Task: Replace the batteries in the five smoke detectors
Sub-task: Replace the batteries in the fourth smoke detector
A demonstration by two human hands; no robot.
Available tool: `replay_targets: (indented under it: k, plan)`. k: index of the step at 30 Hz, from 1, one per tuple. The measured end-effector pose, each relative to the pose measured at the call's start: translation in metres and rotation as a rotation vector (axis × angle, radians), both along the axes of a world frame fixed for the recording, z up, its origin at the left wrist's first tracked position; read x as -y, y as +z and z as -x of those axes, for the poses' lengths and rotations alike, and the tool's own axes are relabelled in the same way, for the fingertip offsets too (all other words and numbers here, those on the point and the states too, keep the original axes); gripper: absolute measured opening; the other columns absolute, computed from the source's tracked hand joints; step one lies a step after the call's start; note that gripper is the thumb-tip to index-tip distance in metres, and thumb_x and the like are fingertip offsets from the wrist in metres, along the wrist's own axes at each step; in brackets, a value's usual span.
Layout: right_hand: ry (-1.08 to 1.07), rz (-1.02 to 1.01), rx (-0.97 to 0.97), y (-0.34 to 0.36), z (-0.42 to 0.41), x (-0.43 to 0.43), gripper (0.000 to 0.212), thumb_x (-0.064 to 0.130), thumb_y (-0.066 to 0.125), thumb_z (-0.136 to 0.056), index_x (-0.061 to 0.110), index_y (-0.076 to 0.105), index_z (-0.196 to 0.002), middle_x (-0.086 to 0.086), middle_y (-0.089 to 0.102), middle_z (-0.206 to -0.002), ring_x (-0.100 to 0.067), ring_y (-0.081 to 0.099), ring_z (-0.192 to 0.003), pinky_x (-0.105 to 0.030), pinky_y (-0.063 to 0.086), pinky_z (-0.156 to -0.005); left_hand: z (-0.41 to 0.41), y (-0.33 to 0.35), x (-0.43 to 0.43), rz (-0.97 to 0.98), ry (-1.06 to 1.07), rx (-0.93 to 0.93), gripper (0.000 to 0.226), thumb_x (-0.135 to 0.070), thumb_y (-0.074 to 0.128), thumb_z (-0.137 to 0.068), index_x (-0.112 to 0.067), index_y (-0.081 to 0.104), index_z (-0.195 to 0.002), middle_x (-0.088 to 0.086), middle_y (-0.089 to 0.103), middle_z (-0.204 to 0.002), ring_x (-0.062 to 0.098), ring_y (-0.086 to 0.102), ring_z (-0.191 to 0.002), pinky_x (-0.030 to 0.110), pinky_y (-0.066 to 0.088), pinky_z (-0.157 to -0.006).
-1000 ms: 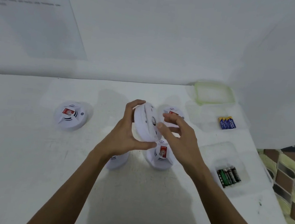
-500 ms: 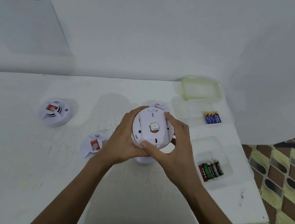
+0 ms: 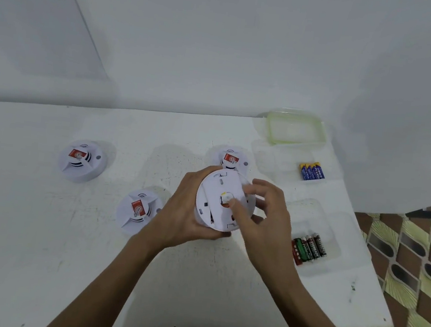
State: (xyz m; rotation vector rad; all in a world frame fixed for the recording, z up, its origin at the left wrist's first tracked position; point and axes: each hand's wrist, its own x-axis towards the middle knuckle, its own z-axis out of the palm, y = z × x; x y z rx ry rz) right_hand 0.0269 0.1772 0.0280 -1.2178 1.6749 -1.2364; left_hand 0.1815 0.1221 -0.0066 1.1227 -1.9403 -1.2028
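Note:
My left hand (image 3: 183, 213) grips a white round smoke detector (image 3: 216, 190) by its left rim, back side facing me, above the table. My right hand (image 3: 267, 216) is at its right edge, thumb on the small yellow-white tab at the middle of the back, fingers loosely curled around the rim. Three more detectors sit face up on the table: one at far left (image 3: 81, 160), one near my left wrist (image 3: 136, 209), one behind the held one (image 3: 232, 157). Blue batteries (image 3: 312, 171) lie in a clear tray; black, green and red batteries (image 3: 308, 248) lie in a nearer tray.
A clear lid with a green rim (image 3: 294, 129) lies at the table's back right corner. The white table (image 3: 38, 223) ends at right over a patterned floor (image 3: 413, 269). A white wall with a printed sheet (image 3: 25, 4) stands behind.
The held detector has been turned from edge-on to back side facing me. My right hand shifted from gripping its front rim to its right side, thumb on the central tab.

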Motion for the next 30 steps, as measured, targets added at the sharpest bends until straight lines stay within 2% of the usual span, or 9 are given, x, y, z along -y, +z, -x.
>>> replay_targets:
  k: [3, 6, 10, 12, 14, 17, 20, 25, 30]
  plan:
    - [-0.019, -0.089, -0.004, 0.006, 0.004, 0.007, 0.017, 0.019, 0.074, -0.083, 0.016, 0.063, -0.095, 0.010, 0.052, -0.120, -0.002, 0.059, -0.101, -0.012, 0.051, -0.069, 0.000, -0.008, -0.004, -0.061, 0.010, -0.043, 0.081, -0.095, 0.052, -0.045, -0.077, 0.024, -0.119, -0.052, 0.039, -0.120, -0.018, 0.038, -0.115, 0.025, 0.026, -0.107]
    - [0.009, -0.172, -0.030, 0.012, 0.006, 0.012, 0.015, 0.020, 0.074, -0.081, 0.015, 0.063, -0.090, 0.010, 0.052, -0.120, -0.005, 0.057, -0.106, -0.022, 0.051, -0.082, -0.003, -0.009, 0.000, -0.084, 0.006, 0.009, 0.078, -0.098, 0.049, -0.040, -0.084, 0.022, -0.112, -0.063, 0.029, -0.112, -0.021, 0.038, -0.111, 0.022, 0.026, -0.106]
    - [0.072, -0.153, -0.125, 0.018, 0.003, 0.014, 0.012, 0.018, 0.073, -0.080, 0.017, 0.061, -0.084, 0.013, 0.049, -0.117, -0.009, 0.049, -0.115, -0.022, 0.040, -0.090, -0.007, -0.009, 0.002, -0.026, 0.051, 0.097, 0.094, -0.071, 0.076, -0.052, -0.068, 0.020, -0.128, -0.020, 0.043, -0.134, 0.003, 0.043, -0.122, 0.021, 0.034, -0.103]
    - [0.135, -0.107, -0.134, 0.022, 0.003, 0.014, 0.013, 0.016, 0.073, -0.081, 0.018, 0.060, -0.080, 0.011, 0.056, -0.110, -0.008, 0.054, -0.106, -0.015, 0.041, -0.084, -0.009, -0.009, 0.002, 0.009, 0.067, 0.141, 0.102, -0.060, 0.083, -0.053, -0.061, 0.018, -0.132, -0.012, 0.043, -0.136, 0.002, 0.043, -0.123, 0.017, 0.036, -0.100]
    - [0.238, -0.099, -0.019, 0.028, 0.007, 0.015, 0.012, 0.013, 0.073, -0.084, 0.017, 0.062, -0.079, 0.005, 0.065, -0.094, -0.011, 0.063, -0.088, -0.017, 0.049, -0.074, -0.010, -0.010, 0.003, 0.043, 0.073, 0.069, 0.084, -0.078, 0.068, -0.056, -0.071, 0.019, -0.124, -0.033, 0.043, -0.127, -0.014, 0.041, -0.118, 0.007, 0.031, -0.100]
    - [0.282, -0.082, 0.109, 0.035, 0.023, 0.023, 0.013, 0.009, 0.071, -0.085, 0.015, 0.063, -0.078, 0.006, 0.067, -0.075, -0.008, 0.062, -0.069, -0.019, 0.051, -0.064, -0.017, -0.009, 0.003, 0.069, 0.092, 0.009, 0.073, -0.078, 0.060, -0.065, -0.063, 0.026, -0.127, -0.048, 0.036, -0.125, -0.018, 0.038, -0.119, 0.002, 0.027, -0.100]
    - [0.194, -0.051, -0.170, 0.025, 0.045, 0.041, 0.014, 0.014, 0.070, -0.087, 0.019, 0.060, -0.078, 0.010, 0.064, -0.076, -0.006, 0.059, -0.069, -0.015, 0.047, -0.062, -0.026, -0.013, 0.007, 0.101, 0.136, -0.005, 0.081, -0.077, 0.066, -0.060, -0.057, 0.028, -0.128, -0.044, 0.036, -0.128, -0.007, 0.041, -0.123, 0.011, 0.032, -0.104]
    - [0.321, -0.096, -0.746, -0.023, 0.063, 0.064, 0.010, 0.016, 0.062, -0.089, 0.015, 0.055, -0.083, 0.003, 0.059, -0.083, -0.018, 0.055, -0.077, -0.034, 0.049, -0.068, -0.031, -0.019, 0.009, 0.050, 0.173, -0.012, 0.097, -0.074, 0.074, -0.051, -0.047, 0.028, -0.132, -0.015, 0.043, -0.136, 0.014, 0.045, -0.126, 0.039, 0.043, -0.106]
    - [0.545, -0.139, -1.065, -0.053, 0.062, 0.072, 0.005, 0.015, 0.052, -0.092, 0.012, 0.055, -0.090, -0.004, 0.057, -0.091, -0.021, 0.050, -0.083, -0.034, 0.046, -0.067, -0.028, -0.012, 0.008, 0.025, 0.181, -0.024, 0.094, -0.066, 0.078, -0.052, -0.054, 0.026, -0.130, -0.020, 0.042, -0.135, 0.007, 0.045, -0.126, 0.034, 0.043, -0.105]
